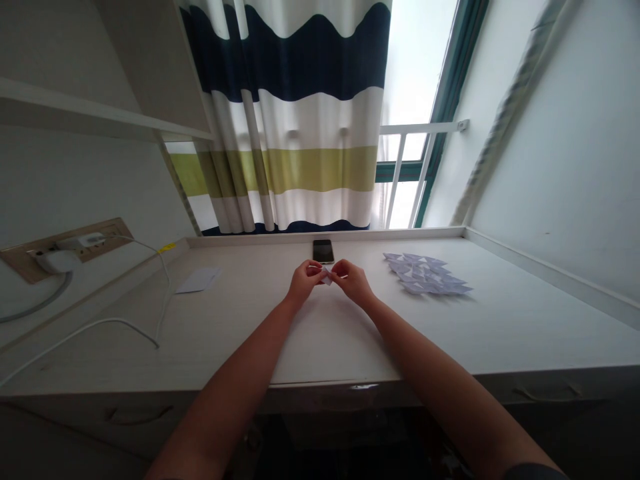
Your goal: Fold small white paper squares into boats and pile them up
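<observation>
Between my fingertips is a small folded piece of white paper (327, 275), held above the middle of the desk. My left hand (303, 279) pinches its left side, and my right hand (352, 279) pinches its right side. Part of the paper is hidden behind the fingers. Just beyond my hands a dark phone (323, 251) lies flat. Off to the right, several folded white paper pieces (425, 273) with pointed ends lie in overlapping rows. A flat stack or sheet of white paper (197, 280) rests on the left.
The white desk (240, 347) has a raised rim at the back and sides. On the left wall, plugs sit in a socket panel (70, 250), and a white cable (163, 300) trails over the desk. A striped curtain (300, 120) hangs behind. Drawer handles (547, 393) show below the front edge.
</observation>
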`<state>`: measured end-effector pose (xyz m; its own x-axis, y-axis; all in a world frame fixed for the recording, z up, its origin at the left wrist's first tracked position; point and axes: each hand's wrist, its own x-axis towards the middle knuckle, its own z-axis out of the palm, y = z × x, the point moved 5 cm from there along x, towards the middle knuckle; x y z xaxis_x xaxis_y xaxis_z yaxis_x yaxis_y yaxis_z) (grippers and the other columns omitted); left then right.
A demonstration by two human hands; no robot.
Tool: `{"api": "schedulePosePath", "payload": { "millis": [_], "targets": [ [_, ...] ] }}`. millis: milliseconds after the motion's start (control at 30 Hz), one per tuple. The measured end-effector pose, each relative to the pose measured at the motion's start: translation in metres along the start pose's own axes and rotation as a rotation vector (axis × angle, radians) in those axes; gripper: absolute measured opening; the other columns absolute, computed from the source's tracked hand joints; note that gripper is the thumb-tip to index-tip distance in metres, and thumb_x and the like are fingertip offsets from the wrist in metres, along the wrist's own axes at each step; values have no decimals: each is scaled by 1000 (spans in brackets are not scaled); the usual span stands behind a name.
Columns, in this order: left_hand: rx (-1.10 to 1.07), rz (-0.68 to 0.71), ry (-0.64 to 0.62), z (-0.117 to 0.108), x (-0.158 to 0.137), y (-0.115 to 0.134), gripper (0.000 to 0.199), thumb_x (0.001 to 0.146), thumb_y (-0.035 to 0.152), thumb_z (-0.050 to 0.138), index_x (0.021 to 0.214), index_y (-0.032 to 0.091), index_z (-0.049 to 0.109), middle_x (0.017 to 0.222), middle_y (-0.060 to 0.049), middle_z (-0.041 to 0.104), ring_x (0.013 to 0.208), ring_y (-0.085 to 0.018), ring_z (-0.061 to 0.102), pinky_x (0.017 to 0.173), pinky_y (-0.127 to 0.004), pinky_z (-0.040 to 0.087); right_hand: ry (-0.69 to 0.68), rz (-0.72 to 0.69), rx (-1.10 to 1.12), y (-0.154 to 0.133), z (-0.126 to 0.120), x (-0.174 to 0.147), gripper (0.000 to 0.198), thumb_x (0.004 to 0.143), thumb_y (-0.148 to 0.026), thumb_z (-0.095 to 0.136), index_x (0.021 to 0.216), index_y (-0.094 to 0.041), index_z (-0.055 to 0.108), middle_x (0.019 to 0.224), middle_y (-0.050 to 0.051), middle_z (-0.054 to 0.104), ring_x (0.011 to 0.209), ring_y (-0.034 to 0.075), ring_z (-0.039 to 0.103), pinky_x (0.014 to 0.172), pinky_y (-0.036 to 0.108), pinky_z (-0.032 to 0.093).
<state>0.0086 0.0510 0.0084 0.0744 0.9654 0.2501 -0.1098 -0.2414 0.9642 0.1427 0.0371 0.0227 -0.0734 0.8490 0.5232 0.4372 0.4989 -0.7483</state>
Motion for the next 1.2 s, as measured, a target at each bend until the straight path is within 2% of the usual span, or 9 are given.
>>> {"api": "schedulePosePath", "payload": {
  "millis": [200, 633, 800, 1000, 1200],
  "targets": [
    [7, -16, 6, -1, 0, 0, 24, 59, 28, 68, 71, 13, 53, 68, -1, 60, 67, -13, 58, 60, -28, 50, -9, -15, -39, -6, 0, -2, 6, 69, -22, 53, 67, -18, 57, 64, 1, 61, 59, 12, 56, 57, 25, 46],
    [66, 48, 11, -2, 0, 3, 20, 58, 23, 65, 70, 15, 51, 65, 1, 56, 62, -13, 56, 57, -27, 48, -27, -44, -36, -9, 3, -2, 7, 70, -24, 54, 67, -18, 56, 65, 2, 61, 59, 12, 55, 57, 25, 45],
    [69, 52, -18, 1, -1, 4, 16, 59, 23, 62, 69, 15, 51, 65, 1, 56, 62, -12, 55, 56, -25, 48, -37, 26, 16, -2, 4, -1, 10, 72, -27, 52, 75, -18, 56, 61, 0, 59, 55, 11, 53, 55, 24, 43],
    [92, 74, -67, 3, 0, 2, 21, 61, 30, 63, 70, 15, 52, 65, 0, 57, 63, -13, 56, 56, -26, 47, -31, 41, -31, 2, 3, 1, 10, 69, -27, 56, 70, -18, 58, 58, -1, 58, 53, 11, 52, 53, 23, 41],
    [218, 157, -41, 0, 0, 5, 19, 62, 26, 63, 74, 16, 52, 65, -1, 60, 65, -14, 58, 59, -25, 45, -75, 159, 157, 10, 6, 3, 11, 66, -27, 58, 66, -16, 58, 57, 0, 58, 50, 10, 51, 50, 24, 43]
  ]
}}
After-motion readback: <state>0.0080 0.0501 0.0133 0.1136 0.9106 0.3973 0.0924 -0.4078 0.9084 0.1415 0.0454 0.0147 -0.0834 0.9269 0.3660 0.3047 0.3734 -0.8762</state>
